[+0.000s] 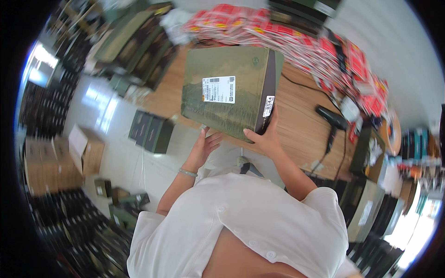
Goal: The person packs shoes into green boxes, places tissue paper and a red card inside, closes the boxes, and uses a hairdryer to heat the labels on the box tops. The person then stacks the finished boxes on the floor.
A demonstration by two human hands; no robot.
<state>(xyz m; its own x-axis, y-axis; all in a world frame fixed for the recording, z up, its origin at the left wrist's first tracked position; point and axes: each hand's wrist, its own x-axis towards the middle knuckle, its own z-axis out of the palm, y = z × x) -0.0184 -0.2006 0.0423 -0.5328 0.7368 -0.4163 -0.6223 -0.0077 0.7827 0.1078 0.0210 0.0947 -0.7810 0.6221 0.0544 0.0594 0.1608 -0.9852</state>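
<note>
We have an olive-green rectangular box point(248, 92) with a white label point(226, 95) on its broad face, tilted over the left part of a light-brown wooden table point(296, 120), its lower left corner reaching past the table's near edge. Our bare right hand point(268, 135) grasps the box's lower right corner, thumb on the broad face. Our bare left hand point(204, 147), loosely curled, is just below the lower edge; we cannot tell whether its fingertips touch the box or pinch something small. To the right, wood shows between the box and a black hair dryer point(331, 118), which lies well apart with its dark cable point(303, 85) running behind. Along the far edge, heaped red-and-white flat packets point(287, 41) limit our room. To our left, pale glossy floor point(113, 150) lies between a pair of dark green boxes point(150, 131) and an open brown carton point(88, 148).
</note>
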